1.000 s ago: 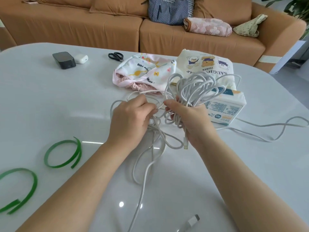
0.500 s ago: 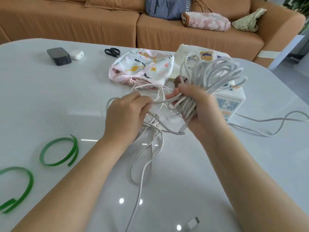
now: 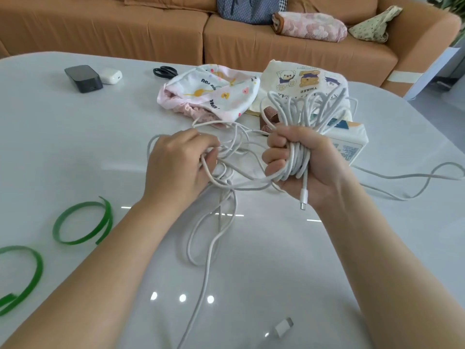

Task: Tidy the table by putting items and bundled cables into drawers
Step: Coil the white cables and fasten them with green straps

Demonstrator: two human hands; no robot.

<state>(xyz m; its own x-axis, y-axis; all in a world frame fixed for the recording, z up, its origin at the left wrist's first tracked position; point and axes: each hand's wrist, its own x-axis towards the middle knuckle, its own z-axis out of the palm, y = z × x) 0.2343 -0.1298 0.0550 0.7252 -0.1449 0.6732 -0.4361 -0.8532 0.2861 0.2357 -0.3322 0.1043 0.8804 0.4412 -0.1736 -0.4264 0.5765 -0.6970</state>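
A long white cable point(image 3: 305, 114) is partly coiled into upright loops, and my right hand point(image 3: 299, 162) is fisted around the base of that bundle, a USB-C plug point(image 3: 303, 204) dangling below the fist. My left hand point(image 3: 180, 165) pinches loose strands of the same cable just left of it. Slack cable point(image 3: 214, 238) trails over the white table point(image 3: 63, 147) toward me and off to the right. Two green hook-and-loop straps point(image 3: 83, 222) point(image 3: 20, 275) lie curled at the near left.
At the back of the table lie a black box point(image 3: 84, 78), a white earbud case point(image 3: 110, 76), black scissors point(image 3: 164, 71), a printed fabric pouch point(image 3: 211, 95), a bear-print bag point(image 3: 302, 78) and a tissue pack point(image 3: 348, 144). A small white adapter point(image 3: 284, 327) sits near me. An orange sofa point(image 3: 151, 28) stands behind.
My right hand has turned palm up and tightened into a fist around the coil, so the loops stand upright and the plug hangs down. My left hand has stayed on the loose strands.
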